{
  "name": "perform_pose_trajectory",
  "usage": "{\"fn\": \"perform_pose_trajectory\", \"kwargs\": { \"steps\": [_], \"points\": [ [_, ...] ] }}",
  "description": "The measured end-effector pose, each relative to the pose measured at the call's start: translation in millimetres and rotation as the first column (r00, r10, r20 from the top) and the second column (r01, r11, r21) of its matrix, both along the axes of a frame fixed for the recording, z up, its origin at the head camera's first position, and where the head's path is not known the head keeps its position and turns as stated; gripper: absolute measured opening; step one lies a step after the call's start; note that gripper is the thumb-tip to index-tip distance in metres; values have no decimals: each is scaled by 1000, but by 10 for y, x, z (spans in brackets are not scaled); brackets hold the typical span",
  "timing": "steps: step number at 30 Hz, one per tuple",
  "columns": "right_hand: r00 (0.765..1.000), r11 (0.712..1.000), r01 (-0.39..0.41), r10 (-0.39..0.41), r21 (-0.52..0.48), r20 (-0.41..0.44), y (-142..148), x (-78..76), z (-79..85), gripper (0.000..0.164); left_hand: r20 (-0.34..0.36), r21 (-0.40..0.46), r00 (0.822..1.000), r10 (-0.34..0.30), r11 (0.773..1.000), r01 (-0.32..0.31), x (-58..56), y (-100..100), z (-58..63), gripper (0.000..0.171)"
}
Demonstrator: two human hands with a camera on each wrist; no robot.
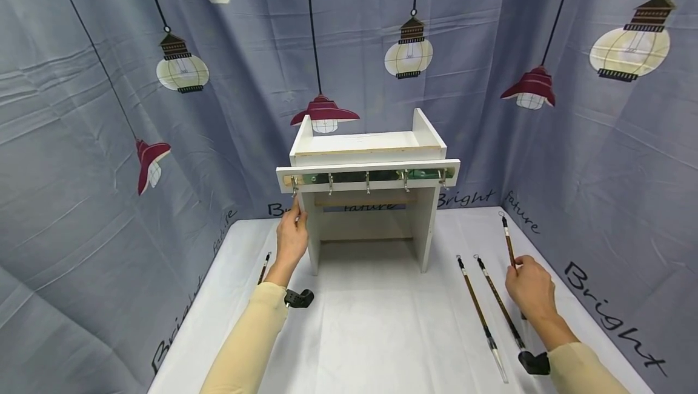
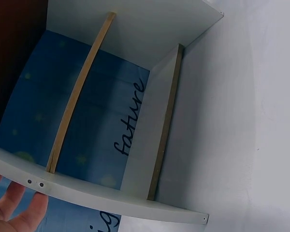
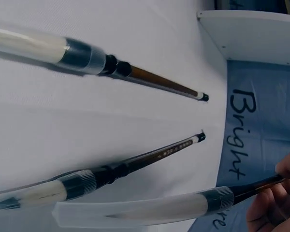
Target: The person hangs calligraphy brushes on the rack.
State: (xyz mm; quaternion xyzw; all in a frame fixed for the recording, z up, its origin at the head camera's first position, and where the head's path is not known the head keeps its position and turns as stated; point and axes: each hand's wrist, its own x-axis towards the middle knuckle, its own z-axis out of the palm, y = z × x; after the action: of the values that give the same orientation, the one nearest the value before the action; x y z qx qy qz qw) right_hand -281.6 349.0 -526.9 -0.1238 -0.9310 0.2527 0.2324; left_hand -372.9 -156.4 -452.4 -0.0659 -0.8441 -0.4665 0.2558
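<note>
In the head view, my right hand (image 1: 531,290) pinches the handle of a calligraphy brush (image 1: 509,241). The right wrist view shows its pale bristles inside a clear cap (image 3: 82,215). Two more capped calligraphy brushes lie to the left of that hand, one farther out (image 1: 475,303) and one nearer (image 1: 495,292). My left hand (image 1: 291,237) is at the left side of a white wooden rack (image 1: 312,230), just under the leftmost hook. Its fingertips (image 2: 36,205) touch the outer face of the side panel, by two small screw holes.
A rail with several metal hooks (image 1: 368,183) crosses the rack's front, below an open top shelf (image 1: 362,141). Another brush (image 1: 264,267) lies left of the left forearm. Printed curtains (image 1: 360,30) surround the white tabletop (image 1: 371,333).
</note>
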Motion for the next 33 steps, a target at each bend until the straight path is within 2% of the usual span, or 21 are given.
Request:
{"fn": "perform_pose_trajectory", "kwargs": {
  "steps": [6, 16, 23, 33],
  "points": [
    [999, 1000, 1, -1, -16, -34, -76, 15, 88, 31, -9, 11, 1000, -1, 1000, 1, 5, 18, 20, 52],
    [999, 996, 4, -8, -86, -45, -278, 59, 294, 28, 39, 27, 999, 4, 1000, -5, 13, 14, 10, 53],
    [998, 995, 10, -17, -104, -63, -371, 76, 354, 26, 11, 6, 1000, 5, 1000, -5, 14, 13, -2, 53],
    [989, 996, -48, 37, -75, -140, -520, 49, 469, 20, 27, -7, 1000, 9, 1000, -9, -13, 5, -30, 53]
  ]
}}
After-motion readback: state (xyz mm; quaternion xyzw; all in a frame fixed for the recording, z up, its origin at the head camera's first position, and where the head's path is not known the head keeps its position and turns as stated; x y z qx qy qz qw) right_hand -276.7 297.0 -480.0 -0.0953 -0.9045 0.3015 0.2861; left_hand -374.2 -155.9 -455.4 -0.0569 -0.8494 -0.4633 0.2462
